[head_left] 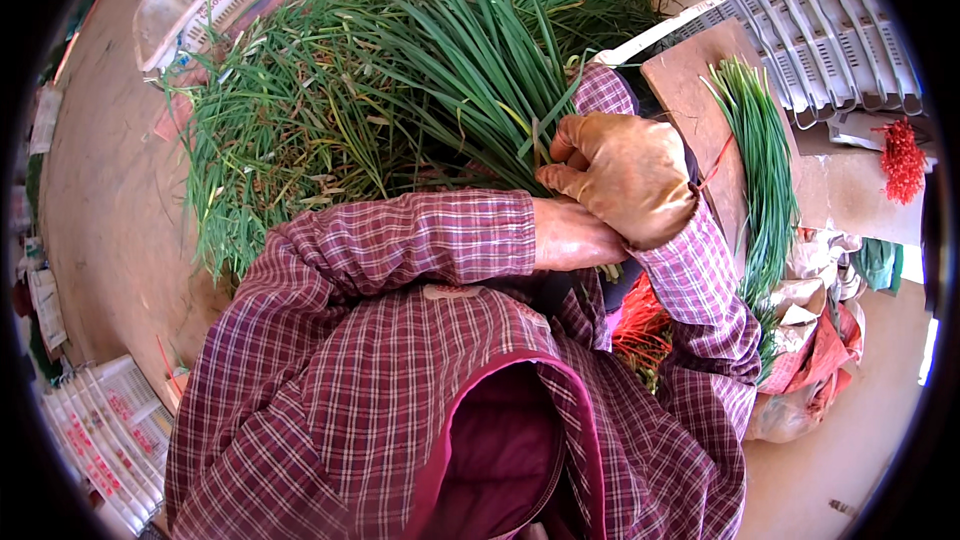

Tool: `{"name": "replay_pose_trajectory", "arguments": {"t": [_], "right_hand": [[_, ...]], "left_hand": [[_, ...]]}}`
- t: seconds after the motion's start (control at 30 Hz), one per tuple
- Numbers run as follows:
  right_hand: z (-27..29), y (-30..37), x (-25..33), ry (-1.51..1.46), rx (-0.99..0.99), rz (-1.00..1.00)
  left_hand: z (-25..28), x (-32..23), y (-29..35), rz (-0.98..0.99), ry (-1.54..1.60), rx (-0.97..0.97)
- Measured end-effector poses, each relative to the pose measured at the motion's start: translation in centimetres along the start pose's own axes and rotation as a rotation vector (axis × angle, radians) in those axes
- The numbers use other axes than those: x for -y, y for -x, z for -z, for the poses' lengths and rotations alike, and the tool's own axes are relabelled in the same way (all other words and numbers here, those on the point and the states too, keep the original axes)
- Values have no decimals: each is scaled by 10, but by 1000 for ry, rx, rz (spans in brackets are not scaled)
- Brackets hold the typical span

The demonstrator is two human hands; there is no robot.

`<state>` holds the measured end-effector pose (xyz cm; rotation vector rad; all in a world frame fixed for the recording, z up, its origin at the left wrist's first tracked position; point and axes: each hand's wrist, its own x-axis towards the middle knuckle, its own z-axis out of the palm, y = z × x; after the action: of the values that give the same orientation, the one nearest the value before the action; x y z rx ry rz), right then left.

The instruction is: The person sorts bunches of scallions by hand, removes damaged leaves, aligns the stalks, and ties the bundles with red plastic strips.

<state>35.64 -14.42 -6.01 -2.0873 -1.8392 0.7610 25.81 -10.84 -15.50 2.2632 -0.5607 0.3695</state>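
Note:
A thick bunch of garlic chives fans up and to the left from my hands, its long green leaves pointing away from me. My right hand, in a tan glove, is closed, with thumb and fingers pinching chives at the bunch's lower right side. Beneath it, my left hand crosses over the lower part of the bunch; its bare wrist shows, but the glove hides its fingers. A few pale stalk ends poke out below the wrist. Loose chives with dry, yellowed leaves lie heaped to the left.
White plastic crates stand behind the heap. A neat chive bundle lies on a brown board at right. Red ties sit by my right arm, and another red bunch hangs farther right. Crumpled bags lie below.

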Motion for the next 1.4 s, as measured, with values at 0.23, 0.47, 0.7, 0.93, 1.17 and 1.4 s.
{"name": "replay_pose_trajectory", "arguments": {"t": [0.23, 0.47, 0.7, 0.93, 1.17, 1.4], "right_hand": [[-8, -2, -5, 345, -57, 78], [-6, 13, -8, -18, -194, 102], [-22, 8, -25, -666, -97, 159], [-22, -12, -24, -1294, -66, 33], [31, -57, -27, -1424, -457, 200], [-41, -81, -74, -702, -476, 397]], "left_hand": [[-9, -2, 1, 14, 46, -176], [-13, 6, -3, -79, -217, -166], [10, -7, 2, 41, -146, -63], [52, -20, 2, -19, -379, 11], [105, -22, 31, -95, -232, -444], [312, -36, 120, 56, 487, -1133]]}}
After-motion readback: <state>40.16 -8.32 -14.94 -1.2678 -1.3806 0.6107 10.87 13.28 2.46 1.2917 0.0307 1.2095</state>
